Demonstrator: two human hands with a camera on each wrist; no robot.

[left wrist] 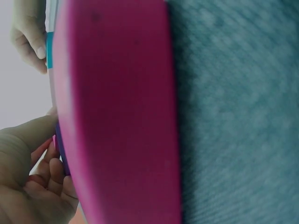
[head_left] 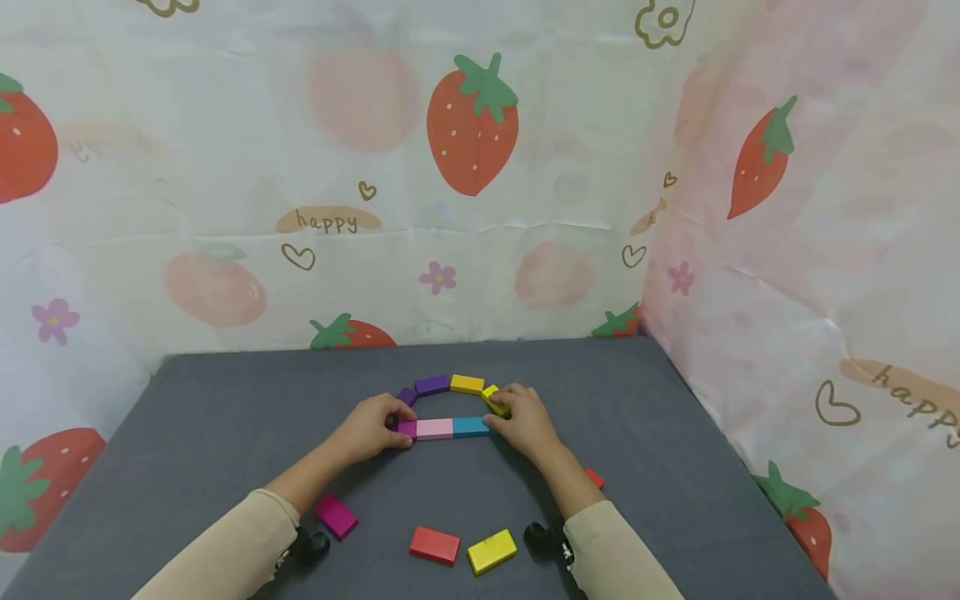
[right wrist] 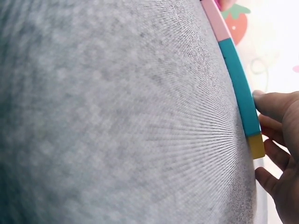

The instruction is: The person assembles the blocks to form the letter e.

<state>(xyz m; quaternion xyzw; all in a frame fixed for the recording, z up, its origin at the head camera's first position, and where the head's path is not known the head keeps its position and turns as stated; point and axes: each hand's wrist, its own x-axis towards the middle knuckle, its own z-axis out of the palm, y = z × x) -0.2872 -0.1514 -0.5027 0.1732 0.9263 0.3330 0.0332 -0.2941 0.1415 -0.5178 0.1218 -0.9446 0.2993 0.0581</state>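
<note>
Magenta block (left wrist: pixel 126 112); right hand (head_left: pixel 527 423) touching yellow block (head_left: pixel 491 397).

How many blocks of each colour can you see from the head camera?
Purple blocks: 2
Yellow blocks: 3
Magenta blocks: 2
Pink block: 1
Blue block: 1
Red blocks: 2
Total in sight: 11

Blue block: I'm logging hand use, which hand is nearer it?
Right: the right hand is at the blue block; the left hand is farther left, beyond the pink block.
</note>
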